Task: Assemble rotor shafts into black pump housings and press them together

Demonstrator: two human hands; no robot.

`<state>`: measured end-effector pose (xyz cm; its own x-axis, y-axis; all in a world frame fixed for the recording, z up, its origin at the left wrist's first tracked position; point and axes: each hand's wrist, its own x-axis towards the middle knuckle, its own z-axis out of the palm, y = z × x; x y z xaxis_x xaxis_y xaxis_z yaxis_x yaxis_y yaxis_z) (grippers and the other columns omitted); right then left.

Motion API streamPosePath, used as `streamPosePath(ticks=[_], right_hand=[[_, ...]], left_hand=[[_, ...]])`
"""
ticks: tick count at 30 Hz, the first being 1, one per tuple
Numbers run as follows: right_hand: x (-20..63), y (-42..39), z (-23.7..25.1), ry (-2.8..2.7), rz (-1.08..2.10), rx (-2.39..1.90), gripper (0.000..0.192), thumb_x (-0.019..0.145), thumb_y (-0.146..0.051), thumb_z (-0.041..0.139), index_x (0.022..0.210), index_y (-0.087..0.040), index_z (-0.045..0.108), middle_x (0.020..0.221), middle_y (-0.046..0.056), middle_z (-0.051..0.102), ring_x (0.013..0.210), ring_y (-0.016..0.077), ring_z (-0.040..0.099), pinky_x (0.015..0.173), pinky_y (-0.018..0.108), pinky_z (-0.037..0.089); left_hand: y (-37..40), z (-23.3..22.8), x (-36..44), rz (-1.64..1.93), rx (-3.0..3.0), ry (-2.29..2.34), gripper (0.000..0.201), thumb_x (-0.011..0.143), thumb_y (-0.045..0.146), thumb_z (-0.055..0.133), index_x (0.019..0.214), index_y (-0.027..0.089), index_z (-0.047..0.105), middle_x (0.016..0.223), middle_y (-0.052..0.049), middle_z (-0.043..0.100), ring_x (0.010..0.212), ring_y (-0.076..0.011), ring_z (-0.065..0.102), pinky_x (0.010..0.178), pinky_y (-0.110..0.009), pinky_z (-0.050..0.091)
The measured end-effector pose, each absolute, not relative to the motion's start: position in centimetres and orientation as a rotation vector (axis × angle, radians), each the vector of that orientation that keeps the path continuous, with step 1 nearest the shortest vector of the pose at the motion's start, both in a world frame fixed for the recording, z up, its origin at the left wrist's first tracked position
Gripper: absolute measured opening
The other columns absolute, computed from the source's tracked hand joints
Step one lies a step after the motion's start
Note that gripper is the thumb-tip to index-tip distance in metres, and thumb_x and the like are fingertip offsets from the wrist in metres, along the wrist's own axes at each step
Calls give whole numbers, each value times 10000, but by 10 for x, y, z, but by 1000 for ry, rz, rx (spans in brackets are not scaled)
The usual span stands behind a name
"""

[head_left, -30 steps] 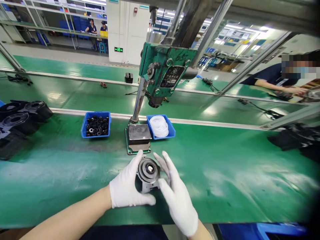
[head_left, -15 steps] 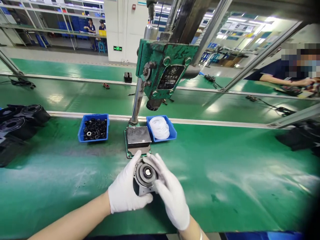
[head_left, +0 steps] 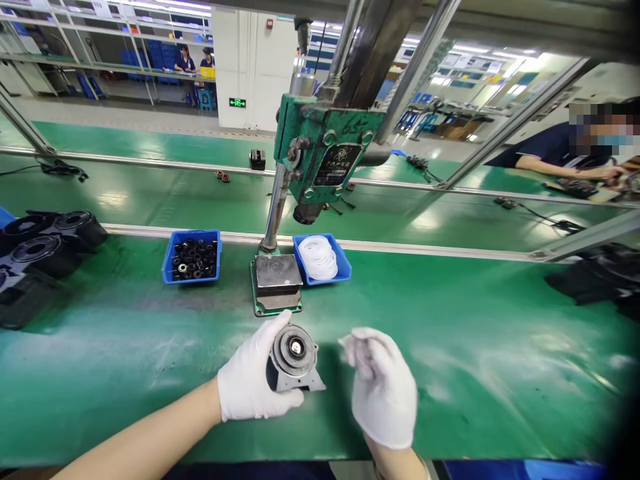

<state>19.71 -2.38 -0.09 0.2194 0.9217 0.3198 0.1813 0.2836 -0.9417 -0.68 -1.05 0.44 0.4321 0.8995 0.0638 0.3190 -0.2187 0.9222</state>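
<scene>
My left hand [head_left: 257, 373], in a white glove, grips a grey metal housing [head_left: 309, 380] by its left side. The housing has a round, ringed top with a dark hub and a bright centre, plus a flat flange at its lower edge. Its left side is partly hidden by the hand. To the right of the housing, and apart from it, is my gloved right hand [head_left: 383, 390]. Its fingers are curled together, with grey smudges and some blur at the tips; anything between them is hidden. Just beyond the housing stands a green bench press [head_left: 325, 153] with a metal block [head_left: 278, 271] on its base.
A blue bin of small black rings [head_left: 193, 281] lies left of the press. Right of it, another blue bin [head_left: 344, 267] holds white rings [head_left: 318, 259]. Black housings [head_left: 37, 250] crowd the left side; dark parts [head_left: 600, 277] lie far right. A co-worker [head_left: 555, 150] sits beyond the frame.
My right hand has come off the housing and moved right, its fingers now curled. My left hand still grips the housing in nearly the same spot. The view has shifted slightly.
</scene>
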Motion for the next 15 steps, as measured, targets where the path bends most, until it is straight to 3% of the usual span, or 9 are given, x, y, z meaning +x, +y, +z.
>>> streamPosePath(ticks=[3,6,9,15], right_hand=[[191,-28,-8,-1345,1007,-1145,335,978,-334,498,1296,-248,561,1293,91,595,1192,268,573,1040,437,474],[174,-32,-16,-1409,1131,-1074,384,978,-345,468,1345,-251,532,1410,80,516,1311,281,470,1131,469,374],[159,-35,-22,-1342,1137,-1054,383,978,-348,456,1343,-257,528,1390,70,539,1286,270,498,1111,444,403],[168,-28,-17,-1362,990,-1131,343,927,-359,538,1242,-245,610,1280,59,630,1153,272,604,962,353,524]], left_hand=[[-16,8,-8,877,1725,994,953,623,231,736,1437,152,247,1474,-181,354,1387,-346,350,1184,-531,268],[-28,9,-6,981,1540,914,640,838,305,580,1405,184,306,1479,-136,351,1397,-294,339,1190,-497,265],[-39,2,6,1143,1295,932,410,978,324,357,1371,207,369,1454,-100,405,1374,-256,376,1187,-464,281],[-42,8,40,1443,1206,1087,402,962,418,346,1260,178,472,1270,-139,553,1199,-271,530,1077,-437,429]])
